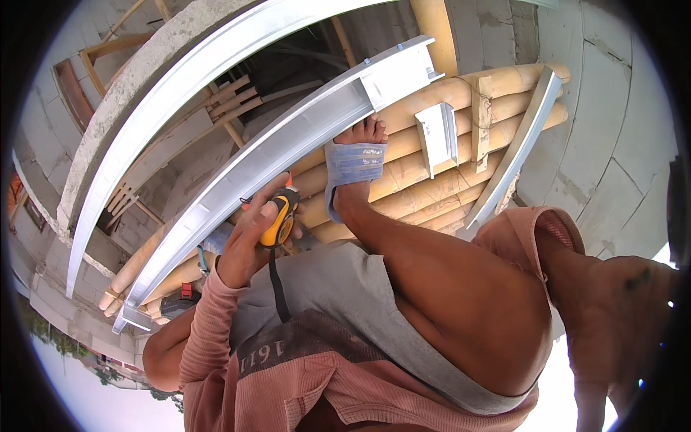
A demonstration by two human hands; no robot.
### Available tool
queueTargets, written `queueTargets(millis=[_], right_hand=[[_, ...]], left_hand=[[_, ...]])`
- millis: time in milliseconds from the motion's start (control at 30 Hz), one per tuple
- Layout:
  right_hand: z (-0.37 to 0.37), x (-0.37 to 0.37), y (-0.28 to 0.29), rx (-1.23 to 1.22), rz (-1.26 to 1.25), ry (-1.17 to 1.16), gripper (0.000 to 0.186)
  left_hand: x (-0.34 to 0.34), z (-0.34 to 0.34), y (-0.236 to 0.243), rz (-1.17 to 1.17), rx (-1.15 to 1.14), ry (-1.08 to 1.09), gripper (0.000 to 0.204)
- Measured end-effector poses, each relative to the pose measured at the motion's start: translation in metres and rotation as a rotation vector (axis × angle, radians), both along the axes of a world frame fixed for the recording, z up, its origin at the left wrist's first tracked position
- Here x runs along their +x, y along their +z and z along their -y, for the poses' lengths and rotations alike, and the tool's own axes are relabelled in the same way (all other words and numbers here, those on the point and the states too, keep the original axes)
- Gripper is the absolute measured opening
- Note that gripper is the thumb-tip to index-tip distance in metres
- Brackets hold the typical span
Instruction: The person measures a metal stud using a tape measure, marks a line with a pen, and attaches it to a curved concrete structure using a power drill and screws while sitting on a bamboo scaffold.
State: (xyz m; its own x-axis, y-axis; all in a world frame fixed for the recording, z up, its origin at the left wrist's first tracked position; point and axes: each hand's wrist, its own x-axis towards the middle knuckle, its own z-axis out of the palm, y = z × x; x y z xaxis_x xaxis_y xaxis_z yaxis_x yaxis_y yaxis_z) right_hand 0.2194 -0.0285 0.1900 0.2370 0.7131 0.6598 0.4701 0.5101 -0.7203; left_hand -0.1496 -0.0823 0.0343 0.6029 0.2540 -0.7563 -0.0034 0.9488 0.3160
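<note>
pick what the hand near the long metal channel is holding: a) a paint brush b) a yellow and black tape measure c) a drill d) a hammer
b: the left hand wraps around a yellow and black tape measure right beside the long metal channel, which lies across the bamboo poles with a foot in a blue sandal next to it.

Left hand (253, 241) wrapped over a yellow tape measure (282, 218), hiding most of its case. Right hand out of view past the right rim. Small red-and-black tool (180, 302) half covered by sleeve and metal channel (281, 155), kind unclear.
</note>
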Motion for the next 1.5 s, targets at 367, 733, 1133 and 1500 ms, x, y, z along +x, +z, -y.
queueTargets(millis=[367, 733, 1133, 1500], right_hand=[[0.084, -0.029, -0.115, -1.190, -0.095, 0.232, 0.089], [0.118, 0.099, -0.159, -1.124, 0.258, -0.570, 0.072], [0.165, 0.194, -0.283, -1.028, 0.575, -0.843, 0.083], [0.219, 0.025, -0.242, -1.333, 0.521, -0.467, 0.114]], left_hand=[[0.173, -0.027, -0.006, 0.274, -0.126, 0.340, 0.064], [0.155, -0.049, 0.024, 0.280, 0.117, -0.246, 0.062], [0.066, -0.053, -0.057, -0.687, 1.619, -0.979, 0.115], [0.065, -0.044, -0.085, -0.681, 1.487, -0.889, 0.114]])
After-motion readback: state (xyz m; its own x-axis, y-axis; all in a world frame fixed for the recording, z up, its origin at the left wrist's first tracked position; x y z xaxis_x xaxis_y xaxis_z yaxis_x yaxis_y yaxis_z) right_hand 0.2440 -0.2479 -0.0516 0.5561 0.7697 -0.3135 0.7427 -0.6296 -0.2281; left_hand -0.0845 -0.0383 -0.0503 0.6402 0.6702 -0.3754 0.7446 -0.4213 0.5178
